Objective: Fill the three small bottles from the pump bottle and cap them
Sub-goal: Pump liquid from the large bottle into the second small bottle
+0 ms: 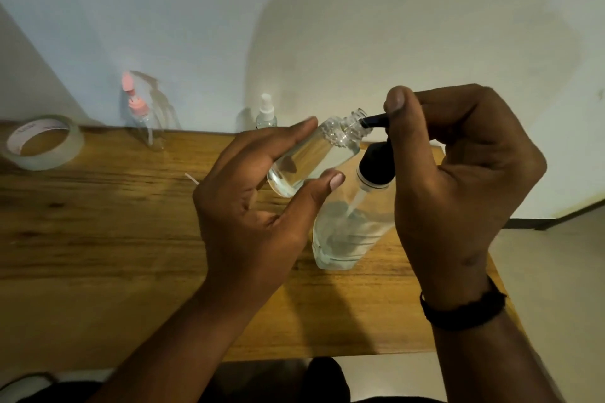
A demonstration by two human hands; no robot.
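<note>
Left hand gripping small bottle, right hand pressing pump

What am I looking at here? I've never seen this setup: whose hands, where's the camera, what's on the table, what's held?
No machine: a person's bare hands, seen from one camera on their head, looking forward and down. The left hand holds a small uncapped bottle, tilted and nearly full of clear liquid. The right hand grips the black pump of the pump bottle, its spout at the small bottle's mouth. On the wooden table, by the wall, stand a pink-topped bottle and a white-topped spray bottle; a tape roll lies far left.
</note>
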